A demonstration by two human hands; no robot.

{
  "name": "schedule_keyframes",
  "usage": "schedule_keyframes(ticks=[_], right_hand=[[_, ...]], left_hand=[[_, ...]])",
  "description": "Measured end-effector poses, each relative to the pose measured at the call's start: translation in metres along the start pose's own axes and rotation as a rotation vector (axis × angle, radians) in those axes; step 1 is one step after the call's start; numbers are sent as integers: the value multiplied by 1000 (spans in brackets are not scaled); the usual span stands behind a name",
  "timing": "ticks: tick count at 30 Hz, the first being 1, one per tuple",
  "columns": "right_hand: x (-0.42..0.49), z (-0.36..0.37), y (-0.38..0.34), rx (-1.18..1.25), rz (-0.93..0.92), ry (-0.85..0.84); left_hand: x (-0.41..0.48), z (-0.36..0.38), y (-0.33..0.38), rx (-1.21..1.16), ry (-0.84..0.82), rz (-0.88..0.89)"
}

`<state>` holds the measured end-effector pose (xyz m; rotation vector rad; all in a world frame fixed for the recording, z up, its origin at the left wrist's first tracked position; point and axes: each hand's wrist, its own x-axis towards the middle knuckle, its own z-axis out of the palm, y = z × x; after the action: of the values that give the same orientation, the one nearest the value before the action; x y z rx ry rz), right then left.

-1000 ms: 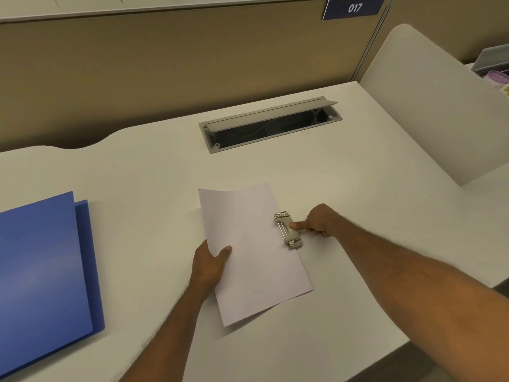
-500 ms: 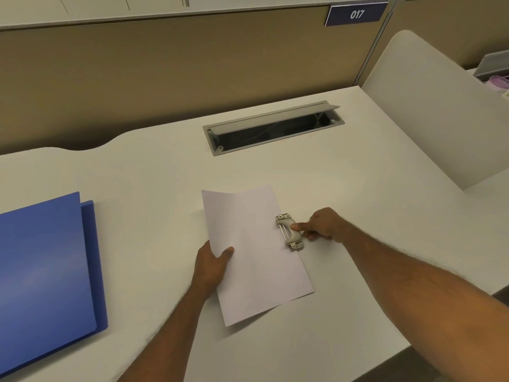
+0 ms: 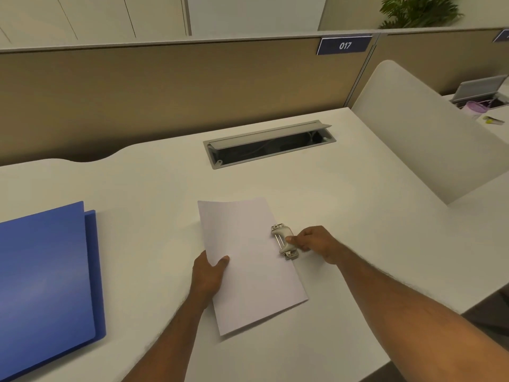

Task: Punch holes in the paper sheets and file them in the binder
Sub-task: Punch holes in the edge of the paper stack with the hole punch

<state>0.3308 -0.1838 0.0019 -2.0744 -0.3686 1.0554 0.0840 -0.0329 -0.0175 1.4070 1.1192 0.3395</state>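
Gripping the paper sheet [image 3: 248,260] by its left edge is the left hand [image 3: 208,274]; the right hand [image 3: 316,242] pinches the metal punch [image 3: 283,238] astride the right edge.

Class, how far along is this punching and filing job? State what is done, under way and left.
Done: the paper sits in the hole punch at its right edge. Under way: the left hand holds the paper, the right hand grips the hole punch. Left: no holes show yet; the blue binder lies closed.
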Motion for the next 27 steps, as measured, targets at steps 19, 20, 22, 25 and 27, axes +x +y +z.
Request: schedule_keyframes(ticks=[19,20,22,25,27], right_hand=[[-12,13,7,140,-45,82],[-12,15,9,152,-46,119],[-13,20,9,152,-58,186],[-15,28,11,139,-68,248],[-17,32,11,144,-77,263]], left_hand=[[-13,-20,-9,-4,30,5],[-13,-18,-10,-10,29,-2],[-13,-16,-9,-24,32,-13],[-11,-13,-9,-30,42,-20],[-11,-13,-9,-28,47,-17]])
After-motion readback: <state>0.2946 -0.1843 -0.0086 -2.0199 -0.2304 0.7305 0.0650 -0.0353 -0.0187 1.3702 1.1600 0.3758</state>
